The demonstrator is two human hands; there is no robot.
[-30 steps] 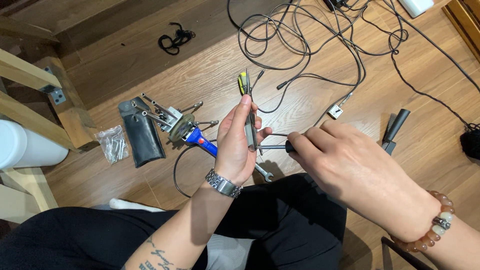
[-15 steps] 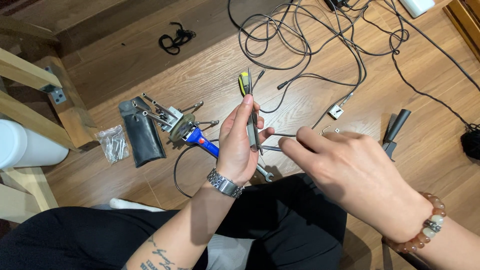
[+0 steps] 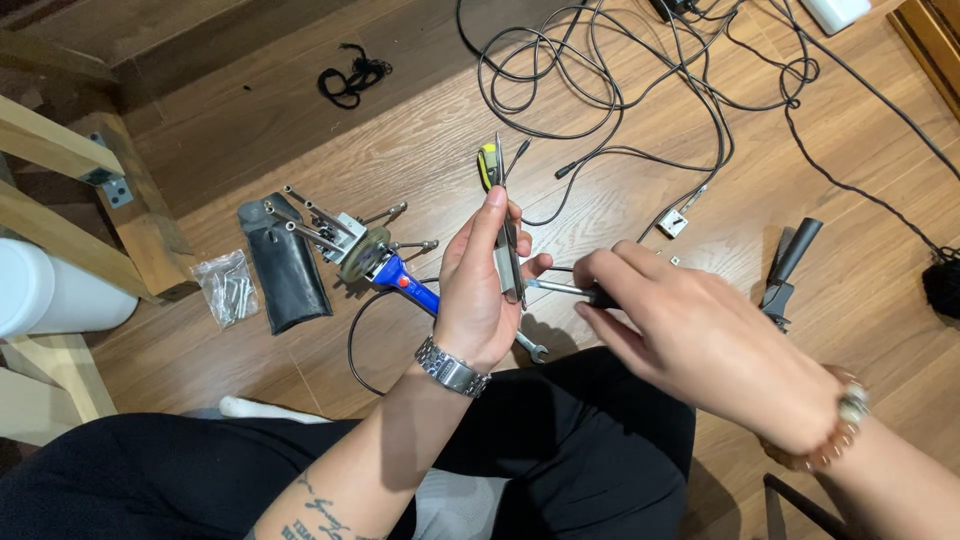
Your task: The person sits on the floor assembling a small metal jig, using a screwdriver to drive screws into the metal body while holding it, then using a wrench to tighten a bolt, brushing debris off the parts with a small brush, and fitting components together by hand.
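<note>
The left hand (image 3: 478,300) holds a thin metal strip (image 3: 508,250) upright above the floor (image 3: 250,150), fingers closed around it, with a yellow-handled tool (image 3: 487,165) lying on the floor just behind its top. The right hand (image 3: 700,340) grips a screwdriver (image 3: 560,290) whose shaft points left and meets the strip's lower part; the tip itself seems hidden. A blue-handled tool (image 3: 400,280), a black pouch (image 3: 285,270) and a small wrench (image 3: 530,346) lie near the left hand.
</note>
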